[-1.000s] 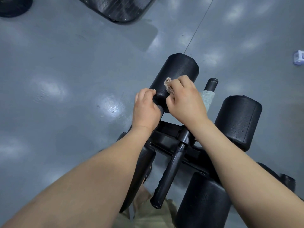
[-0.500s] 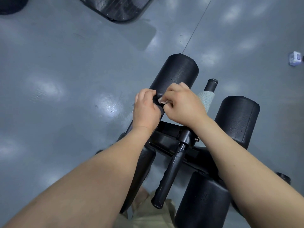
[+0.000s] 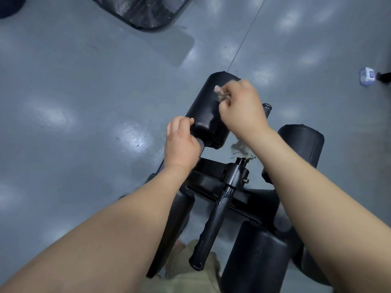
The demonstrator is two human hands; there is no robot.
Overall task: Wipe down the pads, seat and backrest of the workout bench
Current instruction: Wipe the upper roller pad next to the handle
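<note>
The step in hand looked to be the wiping of the pads. The right hand (image 3: 241,108) pressed a crumpled pale cloth (image 3: 221,93) onto the far upper side of the black cylindrical vinyl roller pad (image 3: 208,115), its grip pinched round the cloth with the fingers curled. The left hand (image 3: 182,144) steadied the same pad at its near end, its grip curled over the pad's rim. The pad jutted from the black metal frame (image 3: 213,168) above the glossy grey floor (image 3: 84,92). A second black roller pad (image 3: 300,144) to the right and a third black roller pad (image 3: 254,256) nearer the person looked unattended. The next move probably called for drawing the cloth round the pad's curve while the left hand stopped it turning. Seat and backrest were out of view.
</note>
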